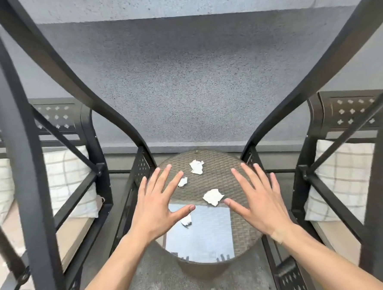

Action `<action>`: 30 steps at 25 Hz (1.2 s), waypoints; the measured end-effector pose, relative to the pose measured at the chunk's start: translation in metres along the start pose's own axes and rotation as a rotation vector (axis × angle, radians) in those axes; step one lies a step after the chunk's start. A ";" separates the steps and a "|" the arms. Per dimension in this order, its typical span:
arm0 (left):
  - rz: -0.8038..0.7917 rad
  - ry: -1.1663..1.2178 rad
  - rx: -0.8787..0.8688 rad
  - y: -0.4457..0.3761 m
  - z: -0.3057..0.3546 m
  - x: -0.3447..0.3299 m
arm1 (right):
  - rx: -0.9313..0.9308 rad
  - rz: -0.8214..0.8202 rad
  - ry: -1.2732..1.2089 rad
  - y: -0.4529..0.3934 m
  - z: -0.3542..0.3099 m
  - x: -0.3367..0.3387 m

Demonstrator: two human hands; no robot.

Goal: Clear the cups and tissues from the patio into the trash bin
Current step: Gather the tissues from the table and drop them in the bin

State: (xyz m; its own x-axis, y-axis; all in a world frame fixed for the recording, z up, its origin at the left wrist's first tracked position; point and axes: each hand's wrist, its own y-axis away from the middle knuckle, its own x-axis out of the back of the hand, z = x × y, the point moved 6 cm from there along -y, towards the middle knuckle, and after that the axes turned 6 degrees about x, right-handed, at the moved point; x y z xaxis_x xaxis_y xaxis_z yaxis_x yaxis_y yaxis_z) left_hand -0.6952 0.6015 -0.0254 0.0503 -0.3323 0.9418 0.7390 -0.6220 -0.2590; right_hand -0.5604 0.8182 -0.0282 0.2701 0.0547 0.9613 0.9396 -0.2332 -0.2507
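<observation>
Several crumpled white tissue scraps lie on a round wicker table with a glass top [215,179]. One tissue [197,167] sits near the far edge, a small tissue [183,181] lies by my left fingertips, a larger tissue [213,196] rests in the middle, and another tissue [187,220] lies just under my left thumb. My left hand [158,205] hovers over the table's left side, fingers spread, holding nothing. My right hand [258,196] hovers over the right side, also spread and empty. No cup or trash bin is in view.
Black metal chairs flank the table: the left chair [74,152] and the right chair [334,149], each with a checked white cushion. A grey textured wall [188,77] rises behind. Grey carpet [154,281] covers the floor in front.
</observation>
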 end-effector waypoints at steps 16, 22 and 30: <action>-0.172 0.053 0.055 -0.087 -0.059 -0.110 | -0.150 -0.157 -0.133 -0.084 0.046 -0.117; -0.330 0.054 0.048 -0.099 -0.095 -0.165 | -0.228 -0.270 -0.185 -0.101 0.042 -0.173; -0.499 0.013 0.068 -0.074 -0.104 -0.241 | -0.239 -0.423 -0.267 -0.102 0.063 -0.247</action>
State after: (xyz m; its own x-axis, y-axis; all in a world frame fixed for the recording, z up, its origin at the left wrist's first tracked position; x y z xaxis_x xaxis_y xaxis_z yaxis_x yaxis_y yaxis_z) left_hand -0.8321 0.6541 -0.2555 -0.3289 -0.0152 0.9443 0.7127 -0.6600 0.2376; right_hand -0.7097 0.8892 -0.2476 -0.0473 0.4283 0.9024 0.9122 -0.3496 0.2138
